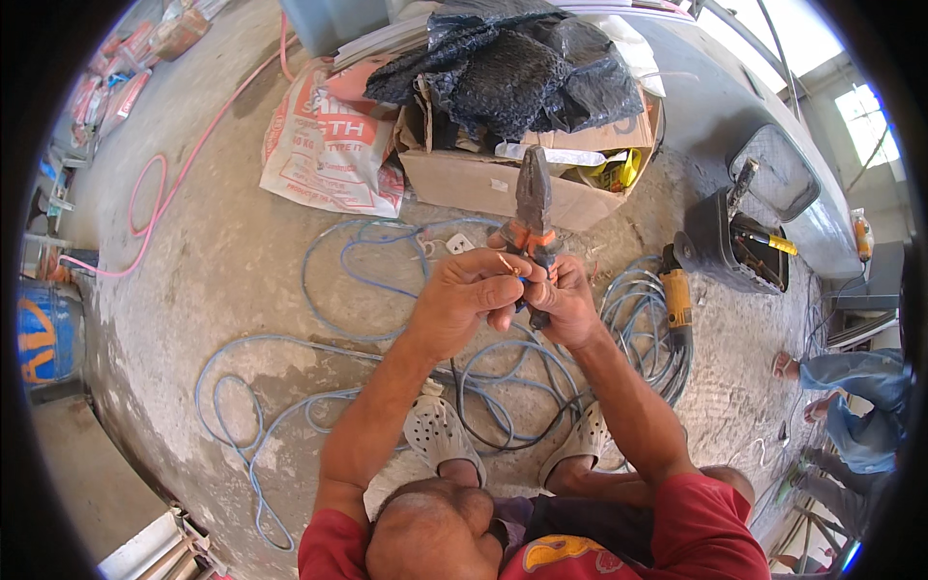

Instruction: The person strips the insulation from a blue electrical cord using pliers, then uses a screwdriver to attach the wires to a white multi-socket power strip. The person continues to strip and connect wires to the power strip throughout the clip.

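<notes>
Both my hands meet over the floor, in front of a cardboard box. My left hand (469,298) pinches a thin wire (507,263) between thumb and fingers. The wire's tip looks like bare copper, and blue insulation (522,279) shows beside it. In my right hand (570,302) is a pair of pliers (534,193) with black and orange handles, its dark jaws pointing away from me. My right thumb and fingers also come close to the wire; whether they touch it is hard to see. A loose blue cable (362,227) lies in loops on the concrete below.
The cardboard box (464,182) carries a crumpled black plastic bag (512,72). Left of it stands a white and orange sack (329,155). A yellow power tool (679,300) and an open black toolbox (720,237) are to the right. Other people's legs (860,382) show at far right.
</notes>
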Motion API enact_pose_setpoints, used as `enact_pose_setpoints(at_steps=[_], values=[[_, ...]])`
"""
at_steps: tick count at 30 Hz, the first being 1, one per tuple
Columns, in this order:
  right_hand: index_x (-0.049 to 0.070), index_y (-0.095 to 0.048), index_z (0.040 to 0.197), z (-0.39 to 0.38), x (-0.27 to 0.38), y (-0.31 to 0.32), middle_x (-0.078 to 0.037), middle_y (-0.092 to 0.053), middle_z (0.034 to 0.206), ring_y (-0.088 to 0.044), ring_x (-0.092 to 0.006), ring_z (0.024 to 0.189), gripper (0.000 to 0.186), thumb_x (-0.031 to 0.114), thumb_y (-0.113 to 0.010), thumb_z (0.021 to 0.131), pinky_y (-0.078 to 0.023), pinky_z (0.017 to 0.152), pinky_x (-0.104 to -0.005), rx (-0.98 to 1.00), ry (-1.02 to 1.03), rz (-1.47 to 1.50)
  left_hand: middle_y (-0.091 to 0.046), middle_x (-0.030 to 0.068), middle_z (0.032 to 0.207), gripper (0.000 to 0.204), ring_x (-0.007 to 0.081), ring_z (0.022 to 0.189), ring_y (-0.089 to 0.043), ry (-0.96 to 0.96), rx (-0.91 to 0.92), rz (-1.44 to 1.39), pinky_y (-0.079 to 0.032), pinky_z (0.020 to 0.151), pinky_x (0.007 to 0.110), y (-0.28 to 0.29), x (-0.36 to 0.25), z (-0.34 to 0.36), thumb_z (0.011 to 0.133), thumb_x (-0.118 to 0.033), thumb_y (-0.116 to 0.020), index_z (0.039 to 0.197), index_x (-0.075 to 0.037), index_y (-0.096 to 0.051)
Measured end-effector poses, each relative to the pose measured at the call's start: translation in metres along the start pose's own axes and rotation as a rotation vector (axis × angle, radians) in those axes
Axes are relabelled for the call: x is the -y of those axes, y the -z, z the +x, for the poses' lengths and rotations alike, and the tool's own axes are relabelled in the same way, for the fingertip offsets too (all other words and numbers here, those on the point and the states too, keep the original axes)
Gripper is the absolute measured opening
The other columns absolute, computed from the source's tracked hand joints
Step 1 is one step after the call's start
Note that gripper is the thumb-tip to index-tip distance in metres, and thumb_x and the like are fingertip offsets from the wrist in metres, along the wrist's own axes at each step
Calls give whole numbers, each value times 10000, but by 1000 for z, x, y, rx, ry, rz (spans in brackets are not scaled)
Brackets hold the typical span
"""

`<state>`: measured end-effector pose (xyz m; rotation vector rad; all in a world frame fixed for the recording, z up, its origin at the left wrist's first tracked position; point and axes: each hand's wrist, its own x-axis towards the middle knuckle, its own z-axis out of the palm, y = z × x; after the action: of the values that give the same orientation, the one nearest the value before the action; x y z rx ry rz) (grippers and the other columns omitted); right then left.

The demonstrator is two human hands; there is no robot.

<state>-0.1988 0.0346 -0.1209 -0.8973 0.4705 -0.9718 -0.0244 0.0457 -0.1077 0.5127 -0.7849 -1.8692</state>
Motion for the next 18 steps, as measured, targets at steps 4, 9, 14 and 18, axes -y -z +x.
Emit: enact_pose_setpoints(at_steps=[4,9,14,18], values=[[-42,-559,1284,3,-7,-7,-44,-662,914,-613,-133,807,580,341,-740,889,-483,752,-287,-71,6,99,-712,53,896,270,74,620,-580,-91,-122,98,-450,527,207,-3,7,1,915,-178,-714,1106,14,-708],[-21,-580,1260,4,-17,-16,-13,-613,814,-566,-116,748,501,311,-720,912,-463,707,-280,-239,56,133,-712,35,895,266,58,636,-563,-172,-286,181,-464,565,206,-11,15,9,921,-179,-710,1106,12,-716],[-6,-601,1234,6,-13,-25,0,-603,825,-549,-104,761,464,310,-719,916,-440,708,-271,-325,82,130,-724,54,951,265,60,641,-567,-228,-300,156,-478,582,209,-14,19,11,925,-183,-706,1098,17,-719],[2,-613,1209,9,-6,-29,-3,-605,842,-549,-104,780,443,312,-723,913,-436,714,-270,-324,75,92,-727,64,962,267,60,648,-567,-300,-218,-72,-484,595,203,-11,19,14,927,-196,-706,1081,21,-721]])
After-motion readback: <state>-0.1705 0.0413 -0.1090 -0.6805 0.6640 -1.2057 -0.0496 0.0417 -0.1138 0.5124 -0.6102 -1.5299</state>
